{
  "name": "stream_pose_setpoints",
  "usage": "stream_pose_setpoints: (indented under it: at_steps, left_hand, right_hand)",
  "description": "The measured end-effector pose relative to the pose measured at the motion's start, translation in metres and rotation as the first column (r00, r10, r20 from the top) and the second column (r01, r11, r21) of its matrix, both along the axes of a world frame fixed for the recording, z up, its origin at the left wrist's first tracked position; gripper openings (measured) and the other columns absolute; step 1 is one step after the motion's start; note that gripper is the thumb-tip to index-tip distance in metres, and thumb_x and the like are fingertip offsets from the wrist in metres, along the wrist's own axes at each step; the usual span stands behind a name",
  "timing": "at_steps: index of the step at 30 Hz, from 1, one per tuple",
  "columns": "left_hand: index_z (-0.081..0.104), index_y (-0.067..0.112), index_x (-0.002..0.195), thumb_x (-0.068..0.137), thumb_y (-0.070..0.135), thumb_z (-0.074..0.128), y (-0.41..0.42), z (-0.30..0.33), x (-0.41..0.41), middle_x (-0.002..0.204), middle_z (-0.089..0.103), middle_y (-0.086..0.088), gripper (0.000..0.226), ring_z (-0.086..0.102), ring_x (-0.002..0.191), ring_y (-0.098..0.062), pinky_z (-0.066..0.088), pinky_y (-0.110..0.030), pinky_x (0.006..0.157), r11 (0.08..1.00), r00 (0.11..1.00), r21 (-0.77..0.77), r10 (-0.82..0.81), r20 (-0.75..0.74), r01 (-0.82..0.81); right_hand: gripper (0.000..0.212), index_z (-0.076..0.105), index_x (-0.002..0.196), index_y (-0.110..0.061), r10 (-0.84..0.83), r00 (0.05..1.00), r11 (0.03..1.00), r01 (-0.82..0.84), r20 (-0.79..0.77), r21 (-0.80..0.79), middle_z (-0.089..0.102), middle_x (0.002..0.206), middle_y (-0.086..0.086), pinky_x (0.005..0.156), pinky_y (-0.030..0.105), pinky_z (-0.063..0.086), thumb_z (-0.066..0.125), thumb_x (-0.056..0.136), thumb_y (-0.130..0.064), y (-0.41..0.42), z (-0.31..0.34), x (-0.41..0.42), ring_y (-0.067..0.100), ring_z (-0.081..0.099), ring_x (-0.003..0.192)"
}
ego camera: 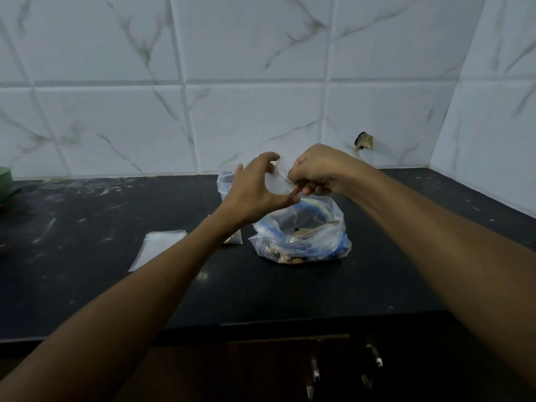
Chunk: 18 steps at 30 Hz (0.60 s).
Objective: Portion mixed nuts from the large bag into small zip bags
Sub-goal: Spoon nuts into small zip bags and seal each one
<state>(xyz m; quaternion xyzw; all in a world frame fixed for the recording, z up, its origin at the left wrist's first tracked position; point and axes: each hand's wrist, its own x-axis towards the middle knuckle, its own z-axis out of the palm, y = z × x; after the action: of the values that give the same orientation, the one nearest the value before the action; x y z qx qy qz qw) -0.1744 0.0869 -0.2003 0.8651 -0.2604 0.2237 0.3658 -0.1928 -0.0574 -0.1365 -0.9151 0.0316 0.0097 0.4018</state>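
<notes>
Now, at the far left edge I see a green object [5, 181] sitting on the dark table [87, 256], cut off by the frame so I cannot tell what it is. Moving right, a flat stack of empty small zip bags [158, 249] lies on the table, just beside my left forearm. Close to its right, partly hidden under my left wrist, is 1 small filled bag [233, 240] with something brownish inside.

My left hand [255, 195] is raised above the table, its fingers spread in a wide curve, with the index fingertip and the thumb pinching opposite edges of a small clear zip bag [277, 181]. That bag hangs in the air between both hands, above the mouth of the large bag. Behind my left hand, a further clear plastic bag [224, 181] stands on the table near the wall; its contents are not readable.

Below the hands, the large bag [301, 239] rests on the table, clear with blue printing, its mouth gaping upward. Mixed nuts [285, 258] show through its lower front, brown and tan.

My right hand [316, 172] is curled nearly closed, fingertips gripping the right edge of the small clear zip bag; whether it also holds nuts I cannot tell.

Farther right, the marble-patterned tiled wall [261, 97] has a small broken hole [364, 140] low down.
</notes>
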Motion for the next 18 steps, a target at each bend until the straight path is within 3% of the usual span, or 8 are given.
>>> stream_pose_setpoints:
  at_steps: [3, 7, 10, 12, 15, 18]
  left_hand:
    - [0.049, 0.013, 0.132, 0.069, 0.044, 0.084, 0.0, -0.004, 0.005, 0.117, 0.057, -0.002, 0.079, 0.052, 0.105, -0.015, 0.041, -0.047, 0.103, 1.0, 0.998, 0.018, 0.023, 0.054, -0.024]
    - [0.049, 0.013, 0.13, 0.067, 0.049, 0.082, 0.0, -0.008, 0.012, 0.12, 0.055, -0.002, 0.08, 0.048, 0.102, -0.013, 0.041, -0.049, 0.102, 0.997, 0.993, 0.015, 0.07, 0.094, -0.072]
    - [0.047, 0.01, 0.13, 0.067, 0.049, 0.081, -0.002, -0.009, 0.015, 0.122, 0.056, -0.004, 0.081, 0.052, 0.109, -0.019, 0.045, -0.044, 0.097, 0.996, 0.99, -0.033, 0.088, 0.105, -0.085]
    - [0.046, 0.009, 0.132, 0.069, 0.043, 0.083, -0.005, -0.011, 0.016, 0.124, 0.056, -0.006, 0.08, 0.054, 0.109, -0.019, 0.048, -0.036, 0.092, 0.993, 0.989, -0.074, 0.102, 0.104, -0.094]
    - [0.049, 0.012, 0.12, 0.072, 0.034, 0.083, -0.009, -0.013, 0.014, 0.112, 0.058, -0.005, 0.062, 0.056, 0.097, -0.016, 0.051, -0.034, 0.081, 0.988, 0.993, -0.15, 0.061, 0.101, -0.045]
    - [0.047, 0.013, 0.121, 0.073, 0.039, 0.083, -0.009, -0.016, 0.015, 0.112, 0.059, -0.002, 0.065, 0.059, 0.099, -0.016, 0.053, -0.037, 0.083, 0.982, 0.997, -0.189, 0.039, 0.065, -0.026]
  right_hand:
    - [0.01, 0.057, 0.096, -0.01, 0.006, 0.995, 0.999, -0.01, 0.099, 0.034, 0.062, 0.064, 0.008, 0.043, 0.021, 0.038, 0.058, 0.087, -0.006, -0.003, -0.008, 0.001, 0.014, 0.058, 0.053]
    - [0.01, 0.062, 0.088, -0.015, 0.038, 0.97, 0.986, -0.076, 0.239, 0.149, 0.06, 0.078, 0.002, 0.062, 0.029, 0.051, 0.062, 0.089, -0.025, 0.001, -0.013, 0.004, 0.015, 0.059, 0.069]
    - [0.04, 0.069, 0.091, -0.009, 0.112, 0.983, 0.993, -0.115, 0.147, 0.012, 0.062, 0.076, 0.0, 0.065, 0.028, 0.048, 0.06, 0.088, -0.048, 0.007, -0.013, 0.005, 0.014, 0.057, 0.07]
    - [0.042, 0.069, 0.095, -0.009, 0.133, 0.988, 0.991, -0.133, 0.082, 0.0, 0.064, 0.079, 0.001, 0.068, 0.026, 0.046, 0.059, 0.089, -0.049, 0.01, -0.014, 0.007, 0.014, 0.058, 0.073]
    - [0.045, 0.071, 0.096, -0.017, 0.133, 0.991, 0.969, -0.129, -0.008, 0.213, 0.068, 0.105, 0.0, 0.094, 0.036, 0.049, 0.052, 0.09, -0.057, 0.012, -0.017, 0.009, 0.019, 0.062, 0.097]
    - [0.058, 0.071, 0.096, -0.024, 0.181, 0.98, 0.921, -0.139, -0.084, 0.364, 0.06, 0.128, 0.0, 0.104, 0.046, 0.04, 0.037, 0.089, -0.07, 0.008, -0.017, 0.01, 0.022, 0.055, 0.107]
